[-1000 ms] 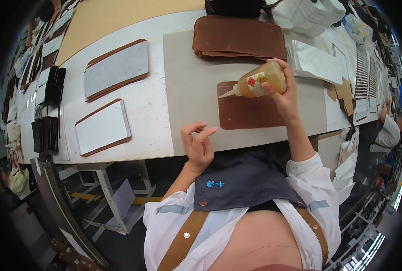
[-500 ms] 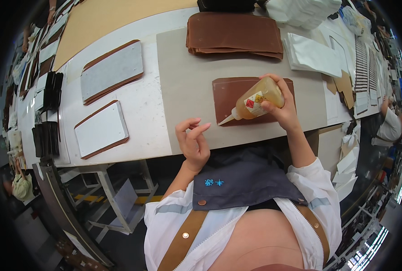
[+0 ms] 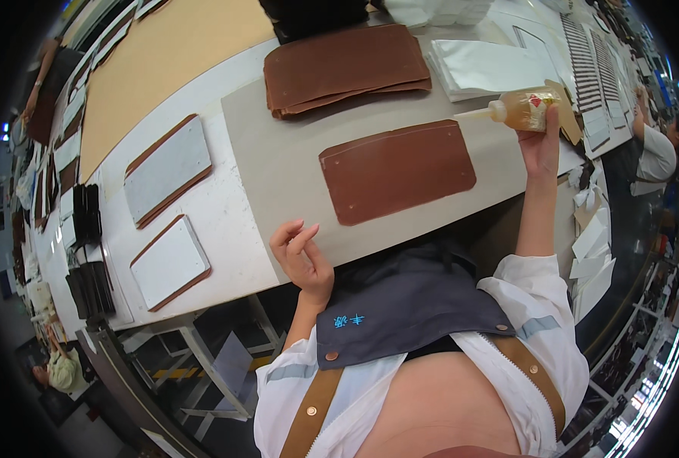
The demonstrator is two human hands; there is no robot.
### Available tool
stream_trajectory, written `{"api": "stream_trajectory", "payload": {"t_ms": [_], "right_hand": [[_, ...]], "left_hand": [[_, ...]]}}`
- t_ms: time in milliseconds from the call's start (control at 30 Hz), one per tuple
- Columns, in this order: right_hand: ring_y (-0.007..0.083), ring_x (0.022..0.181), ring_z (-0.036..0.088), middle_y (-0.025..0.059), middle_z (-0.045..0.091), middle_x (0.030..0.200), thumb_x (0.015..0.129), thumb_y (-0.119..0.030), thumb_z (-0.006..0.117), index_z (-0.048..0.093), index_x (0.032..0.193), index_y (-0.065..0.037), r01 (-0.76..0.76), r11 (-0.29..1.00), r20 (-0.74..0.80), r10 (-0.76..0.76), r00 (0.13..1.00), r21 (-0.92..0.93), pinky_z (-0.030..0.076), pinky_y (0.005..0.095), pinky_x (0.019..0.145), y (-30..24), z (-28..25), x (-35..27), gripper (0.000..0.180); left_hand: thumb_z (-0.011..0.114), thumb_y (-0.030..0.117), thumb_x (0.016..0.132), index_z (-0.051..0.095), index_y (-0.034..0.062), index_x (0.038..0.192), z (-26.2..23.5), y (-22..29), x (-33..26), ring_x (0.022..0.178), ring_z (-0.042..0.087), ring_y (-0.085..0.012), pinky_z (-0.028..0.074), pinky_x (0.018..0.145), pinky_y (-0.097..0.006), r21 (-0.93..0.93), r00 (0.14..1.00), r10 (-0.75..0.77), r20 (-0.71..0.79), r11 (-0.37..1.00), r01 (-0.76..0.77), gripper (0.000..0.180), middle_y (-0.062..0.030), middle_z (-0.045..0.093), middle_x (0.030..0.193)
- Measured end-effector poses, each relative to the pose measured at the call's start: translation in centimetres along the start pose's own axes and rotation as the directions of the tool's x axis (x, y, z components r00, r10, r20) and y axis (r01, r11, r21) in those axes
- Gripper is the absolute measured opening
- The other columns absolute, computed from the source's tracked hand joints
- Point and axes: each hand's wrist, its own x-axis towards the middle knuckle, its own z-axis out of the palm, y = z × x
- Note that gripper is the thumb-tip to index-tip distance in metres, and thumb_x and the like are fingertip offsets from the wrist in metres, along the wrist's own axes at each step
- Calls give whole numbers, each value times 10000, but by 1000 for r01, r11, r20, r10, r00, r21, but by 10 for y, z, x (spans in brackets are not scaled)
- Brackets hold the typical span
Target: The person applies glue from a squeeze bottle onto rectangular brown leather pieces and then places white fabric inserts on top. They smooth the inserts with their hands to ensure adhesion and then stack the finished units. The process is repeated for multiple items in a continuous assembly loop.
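Glue bottle (image 3: 524, 111) gripped sideways in right hand (image 3: 539, 145) fingers could drip on the leather panel (image 3: 397, 169) just left (left hand (image 3: 301, 256) loosely curled, empty).

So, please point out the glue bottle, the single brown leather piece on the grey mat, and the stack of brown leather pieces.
glue bottle (image 3: 524, 109), head view, on its amber body.
single brown leather piece (image 3: 397, 170), head view, at its middle.
stack of brown leather pieces (image 3: 345, 66), head view, on the top sheet.
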Motion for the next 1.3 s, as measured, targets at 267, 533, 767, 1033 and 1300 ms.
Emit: {"api": "stream_trajectory", "payload": {"t_ms": [267, 533, 767, 1033, 1300], "right_hand": [[108, 1049, 582, 33, 616, 1131, 901, -304, 784, 561, 1269, -36, 179, 864, 62, -170, 983, -470, 481, 260, 916, -6, -20, 0, 507], [119, 1057, 579, 41, 616, 1133, 888, -298, 794, 555, 1275, -23, 224, 771, 114, -196, 974, -595, 483, 270, 921, -4, -10, 1, 531], [118, 1069, 580, 42, 620, 1139, 882, -325, 799, 552, 1295, -27, 212, 745, 120, -177, 977, -633, 489, 270, 916, -10, -12, 0, 566], [102, 1065, 571, 20, 618, 1136, 882, -328, 797, 560, 1288, -42, 177, 749, 142, -112, 984, -639, 476, 248, 906, -17, -25, -9, 550], [102, 1063, 566, 17, 612, 1137, 872, -347, 800, 565, 1277, -34, 127, 760, 107, -76, 991, -637, 465, 246, 916, -24, -34, -27, 563]], "left_hand": [[495, -146, 911, 644, 57, 1086, 2, 1, -1, 1080, 545, -271, 477, 897, -354, 49, 999, -8, 40, 999, 6, 306, -150, 517, 1210], [490, -155, 905, 645, 49, 1079, 4, 1, -1, 1089, 542, -275, 478, 902, -361, 74, 999, 6, 47, 997, -9, 310, -149, 515, 1195], [496, -155, 901, 651, 44, 1061, 5, 3, 0, 1068, 550, -272, 477, 895, -361, 80, 999, 5, 53, 997, -9, 299, -149, 520, 1185], [505, -154, 901, 652, 43, 1051, 5, 6, 0, 1051, 553, -270, 483, 881, -357, 89, 999, 3, 52, 996, -8, 288, -150, 523, 1178], [514, -138, 909, 641, 31, 1059, 5, 5, -1, 1061, 556, -276, 477, 906, -363, 100, 998, 11, 58, 995, -17, 259, -155, 533, 1180]]}}
